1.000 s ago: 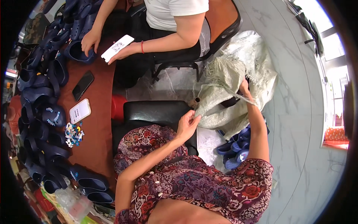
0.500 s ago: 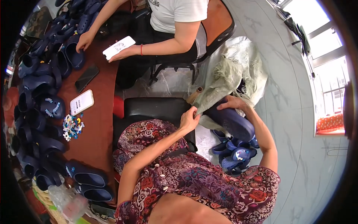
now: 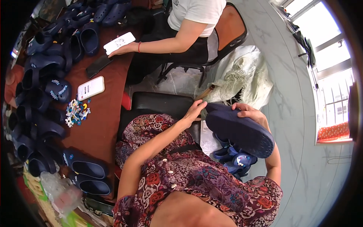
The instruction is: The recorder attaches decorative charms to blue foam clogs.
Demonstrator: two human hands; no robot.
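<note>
A navy clog (image 3: 240, 132) is gripped in my right hand (image 3: 251, 113), its dark sole turned up. A second navy piece, apparently another clog, shows behind its far edge. My left hand (image 3: 194, 112) is off the sack, its fingers stretched out beside the clog's left end; whether they touch it I cannot tell. Just beyond both hands slumps the frayed whitish woven sack (image 3: 249, 75). Below the held clog, several blue clogs with charms (image 3: 242, 160) lie in a pile on the floor, partly hidden by it.
On the brown table (image 3: 98, 128) at left are rows of navy clogs (image 3: 89, 39), a pile of small colourful charms (image 3: 77, 112), a white phone (image 3: 90, 88) and a dark phone (image 3: 99, 66). A co-worker (image 3: 193, 22) sits beyond, holding another phone (image 3: 119, 43). A black seat (image 3: 160, 103) stands between us.
The clog has come out of the sack toward me, showing its sole. My left hand has let go of the sack's edge. The co-worker's other hand has left the table clog; the view has shifted.
</note>
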